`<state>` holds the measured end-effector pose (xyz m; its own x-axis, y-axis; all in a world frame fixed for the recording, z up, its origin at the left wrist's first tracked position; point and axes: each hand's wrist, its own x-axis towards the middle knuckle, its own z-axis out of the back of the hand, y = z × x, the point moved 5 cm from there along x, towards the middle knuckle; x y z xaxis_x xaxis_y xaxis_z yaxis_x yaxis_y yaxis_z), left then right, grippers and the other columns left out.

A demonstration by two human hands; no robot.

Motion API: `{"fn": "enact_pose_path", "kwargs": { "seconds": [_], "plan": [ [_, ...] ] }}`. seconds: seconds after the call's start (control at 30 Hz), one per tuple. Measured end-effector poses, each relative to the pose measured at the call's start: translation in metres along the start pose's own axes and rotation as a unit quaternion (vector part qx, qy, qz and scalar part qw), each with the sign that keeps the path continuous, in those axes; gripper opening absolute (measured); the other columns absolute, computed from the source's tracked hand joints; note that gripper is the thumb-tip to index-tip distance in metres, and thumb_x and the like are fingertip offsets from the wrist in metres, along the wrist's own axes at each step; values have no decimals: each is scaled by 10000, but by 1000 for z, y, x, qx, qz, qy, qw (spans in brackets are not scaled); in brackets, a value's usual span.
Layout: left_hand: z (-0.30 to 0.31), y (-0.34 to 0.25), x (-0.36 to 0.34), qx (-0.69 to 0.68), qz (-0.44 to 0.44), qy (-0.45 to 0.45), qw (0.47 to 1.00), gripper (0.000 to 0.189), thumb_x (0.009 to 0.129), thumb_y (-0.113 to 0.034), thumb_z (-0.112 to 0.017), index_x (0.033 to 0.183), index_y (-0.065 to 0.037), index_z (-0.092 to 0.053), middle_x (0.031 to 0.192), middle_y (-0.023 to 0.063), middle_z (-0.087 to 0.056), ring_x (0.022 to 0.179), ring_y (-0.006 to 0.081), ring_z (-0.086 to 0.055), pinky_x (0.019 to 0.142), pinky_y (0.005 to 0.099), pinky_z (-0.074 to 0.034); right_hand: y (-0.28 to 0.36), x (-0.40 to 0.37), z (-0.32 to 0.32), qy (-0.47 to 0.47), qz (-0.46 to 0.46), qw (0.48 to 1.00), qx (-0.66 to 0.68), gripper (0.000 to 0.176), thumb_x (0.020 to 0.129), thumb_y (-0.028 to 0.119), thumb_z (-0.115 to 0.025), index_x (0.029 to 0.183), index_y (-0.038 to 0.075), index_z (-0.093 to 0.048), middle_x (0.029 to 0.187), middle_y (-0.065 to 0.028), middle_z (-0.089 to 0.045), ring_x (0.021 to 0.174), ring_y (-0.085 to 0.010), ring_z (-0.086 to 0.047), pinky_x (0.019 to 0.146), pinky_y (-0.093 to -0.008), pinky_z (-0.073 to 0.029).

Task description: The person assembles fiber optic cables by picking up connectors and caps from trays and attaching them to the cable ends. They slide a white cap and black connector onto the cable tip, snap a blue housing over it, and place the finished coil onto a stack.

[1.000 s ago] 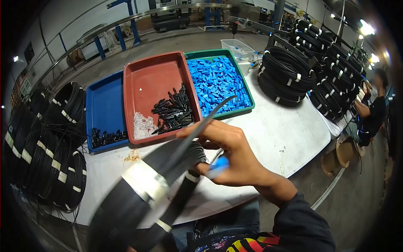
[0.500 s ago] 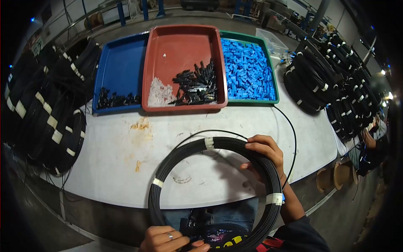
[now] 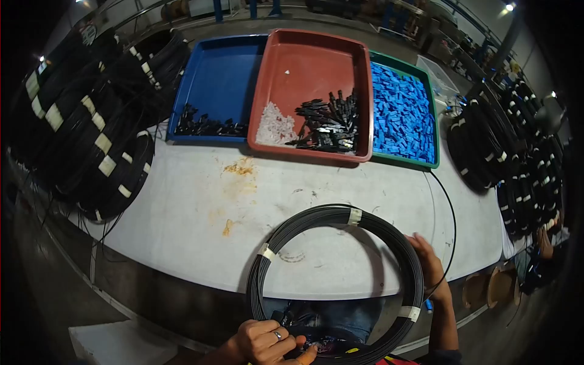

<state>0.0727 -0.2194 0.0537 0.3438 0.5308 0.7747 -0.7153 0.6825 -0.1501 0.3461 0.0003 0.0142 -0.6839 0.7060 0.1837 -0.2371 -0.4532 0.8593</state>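
Observation:
A coil of thin black cable [image 3: 286,234], bound with several pale tape bands, stands tilted over the table's front edge and my lap. My left hand [image 3: 267,342], with a ring on one finger, is closed around the coil's lower left. Beside the coil's outer right side is my right hand [image 3: 428,261], fingers stretched upward and partly covered by the coil. A loose length of black cable [image 3: 454,225] arcs to the right of that hand. Near my right wrist hangs a small blue connector [image 3: 429,305].
Across the back of the white table [image 3: 182,213] stand a blue tray [image 3: 222,73] with black parts, a red tray [image 3: 322,61] with clear and black pieces, and a green tray [image 3: 435,121] full of blue pieces. Stacked cable coils [image 3: 79,134] flank the left; more coils [image 3: 480,146] sit right.
My right hand has let go of the coil's upper right and moved down along its outer side. The loose strand above the coil now lies close against it. The camera view has shifted.

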Motion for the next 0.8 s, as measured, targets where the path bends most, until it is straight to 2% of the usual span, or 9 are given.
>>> {"fn": "enact_pose_path", "kwargs": {
  "seconds": [0.07, 0.1, 0.17, 0.3, 0.37, 0.43, 0.57, 0.63, 0.8],
  "plan": [
    [-9, -6, -28, 22, 30, 92, 995, 482, 928, -116, -686, 1356, -308, -571, 843, -21, -588, 660, 77, -563, 629, 199, -474, -23, -26, 10, -71, -156, 940, 295, 1152, 758, -129, -799, 1644, 100, -98, 1493, -221, -487, 1267, -279, -618, 1055, -412, -535],
    [-11, -3, -20, 27, 36, 91, 995, 482, 928, -116, -686, 1356, -308, -571, 843, -21, -588, 660, 77, -563, 629, 199, -474, -25, -33, 12, -64, -174, 927, 327, 1149, 740, -155, -791, 1642, 92, -123, 1466, -218, -518, 1203, -263, -662, 980, -396, -582],
    [-8, 0, 6, 15, -12, -20, 1000, 262, 861, 108, -597, 947, -137, -638, 560, -52, -341, 462, 90, -356, 456, 247, -303, -33, -48, 13, -53, -123, 880, 455, 1079, 734, -190, -729, 1626, 39, -166, 1404, -213, -578, 1188, -286, -674, 978, -399, -584],
    [-22, -4, 0, 50, -50, -27, 997, 256, 854, 120, -598, 921, -124, -633, 559, -46, -348, 466, 89, -367, 458, 252, -312, -39, -59, 29, -161, -82, 803, 568, 860, 822, -82, -653, 1583, -28, -256, 1269, -182, -654, 1014, -242, -709, 851, -369, -604],
    [-26, -4, -5, 49, -51, -20, 997, 262, 850, 121, -604, 940, -120, -650, 561, -40, -376, 471, 91, -382, 462, 250, -321, -55, -64, 43, -231, -178, 729, 620, 664, 912, 68, -573, 1524, -64, -351, 1142, -147, -682, 800, -173, -649, 693, -338, -559],
    [-32, -5, -12, 36, -55, 3, 998, 218, 853, 68, -621, 959, -117, -670, 587, -19, -479, 474, 95, -408, 463, 249, -329, -66, -56, 66, -317, -221, 764, 516, 501, 978, 158, -529, 1426, -59, -479, 1015, -100, -701, 649, -123, -561, 590, -296, -496],
    [-35, -4, -18, 25, -54, 33, 998, 163, 859, -17, -642, 976, -122, -687, 670, 19, -590, 505, 98, -454, 480, 248, -344, -84, -17, 100, -428, -275, 739, 442, 345, 986, 210, -616, 1317, 120, -579, 898, 4, -723, 493, -56, -441, 413, -219, -351],
    [-37, -3, -19, 4, -44, 54, 998, 146, 862, -86, -643, 993, -127, -694, 767, 55, -658, 545, 99, -489, 503, 246, -358, -109, -4, 117, -419, -288, 747, 429, 275, 970, 209, -657, 1234, 166, -591, 882, 28, -707, 486, -53, -411, 394, -224, -315],
    [-32, 7, -15, -17, -56, 94, 994, 231, 850, -100, -654, 1069, -156, -699, 630, -10, -429, 518, 115, -419, 501, 266, -336, -175, -36, 150, -414, -334, 745, 403, 119, 990, 233, -643, 1066, 160, -587, 778, 44, -650, 428, -51, -346, 346, -243, -255]
  ]
}}
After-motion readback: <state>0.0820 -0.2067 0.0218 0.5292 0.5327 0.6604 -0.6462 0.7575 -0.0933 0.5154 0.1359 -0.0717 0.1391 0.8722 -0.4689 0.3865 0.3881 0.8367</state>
